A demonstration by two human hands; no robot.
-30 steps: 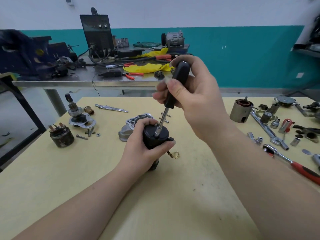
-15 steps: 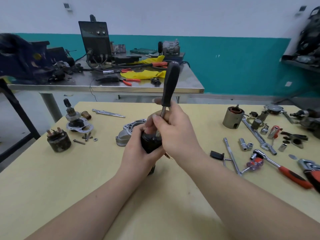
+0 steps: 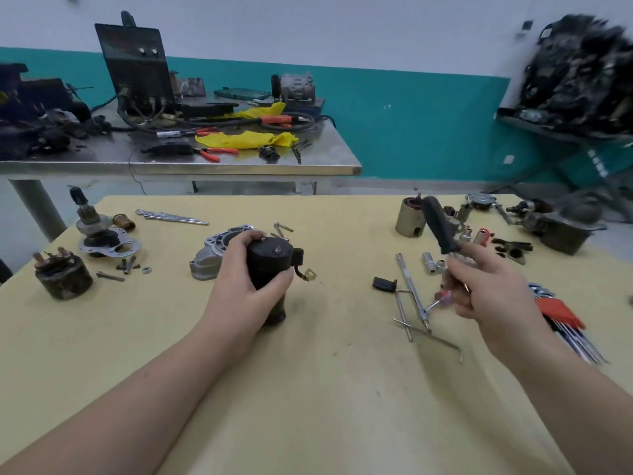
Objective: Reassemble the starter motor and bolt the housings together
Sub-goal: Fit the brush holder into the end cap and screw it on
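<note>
Yellow surface (image 3: 308, 389): left hand (image 3: 245, 286) grips black motor body (image 3: 269, 265) upright, right hand (image 3: 486, 286) grips driver (image 3: 438, 226) clear of it; next, likely mate aluminium housing (image 3: 215, 252).

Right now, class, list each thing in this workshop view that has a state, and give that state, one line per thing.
Left hand: grips the black motor body.
Black motor body: upright on the yellow table, held.
Right hand: holds the screwdriver by its shaft end.
Screwdriver: lifted clear, black handle up.
Aluminium end housing: lying loose, unbolted.
Solenoid: standing apart, unmounted.
</note>
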